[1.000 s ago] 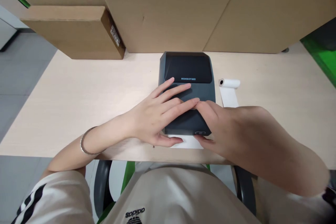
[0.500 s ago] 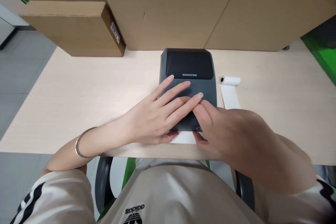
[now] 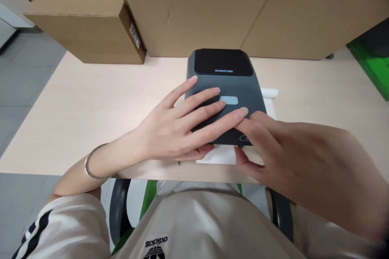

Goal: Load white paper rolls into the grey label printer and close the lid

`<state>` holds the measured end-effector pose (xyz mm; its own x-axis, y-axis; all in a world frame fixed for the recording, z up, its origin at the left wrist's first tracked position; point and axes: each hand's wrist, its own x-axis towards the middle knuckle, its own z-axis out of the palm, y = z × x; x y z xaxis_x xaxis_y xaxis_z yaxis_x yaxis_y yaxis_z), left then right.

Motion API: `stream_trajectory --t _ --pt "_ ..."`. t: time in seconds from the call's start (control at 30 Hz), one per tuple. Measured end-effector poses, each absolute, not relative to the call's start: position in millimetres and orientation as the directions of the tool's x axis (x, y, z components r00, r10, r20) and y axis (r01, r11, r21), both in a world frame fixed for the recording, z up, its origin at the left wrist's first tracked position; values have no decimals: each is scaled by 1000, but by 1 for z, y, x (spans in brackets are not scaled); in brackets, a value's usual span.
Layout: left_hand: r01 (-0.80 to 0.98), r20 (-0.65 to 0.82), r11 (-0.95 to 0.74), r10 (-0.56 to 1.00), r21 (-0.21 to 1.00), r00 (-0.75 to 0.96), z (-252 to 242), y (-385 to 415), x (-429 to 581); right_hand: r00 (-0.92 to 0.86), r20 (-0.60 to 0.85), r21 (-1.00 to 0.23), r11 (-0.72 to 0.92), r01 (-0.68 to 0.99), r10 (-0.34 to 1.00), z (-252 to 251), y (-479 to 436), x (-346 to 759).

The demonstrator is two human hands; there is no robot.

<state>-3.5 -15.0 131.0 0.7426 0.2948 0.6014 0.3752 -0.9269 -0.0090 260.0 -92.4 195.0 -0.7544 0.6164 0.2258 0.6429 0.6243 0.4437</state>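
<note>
A pale wood-grain tabletop [image 3: 75, 109] is lying under even light; large brown cardboard boxes [image 3: 197, 12] are lining its far edge (a flatter brown carton [image 3: 79, 38] is sitting leftward). Square grey floor tiles [image 3: 27, 89] are showing at left.

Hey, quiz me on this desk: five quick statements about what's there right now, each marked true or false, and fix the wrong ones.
1. The left hand is spread over the top of the dark grey plastic device with a black panel. True.
2. The thin silver-coloured bracelet is on the right arm. False: it is on the left arm, near the wrist.
3. The small white paper roll lies left of the device. False: it lies to the right, partly hidden by the device.
4. The flat white paper strip shows at the device's near edge. True.
5. The pale blue rounded rectangle on top of the device is completely covered by fingers. False: most of it shows, beside the left fingertips.
</note>
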Motion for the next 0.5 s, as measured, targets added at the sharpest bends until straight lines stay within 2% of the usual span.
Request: stream_trajectory --t 0.1,0.2,0.3,0.5 --pt "368 707 -928 228 -49 669 135 -10 -6 -688 346 395 566 723 638 195 -91 269" --pt "353 730 -934 276 51 625 140 -5 -10 -552 481 277 480 833 681 194 -89 276" --pt "345 707 -932 315 107 633 142 -5 -13 -489 509 195 459 867 708 194 -87 279" --pt "408 618 -892 436 196 654 143 -12 -11 -519 501 227 473 851 693 197 -86 273"
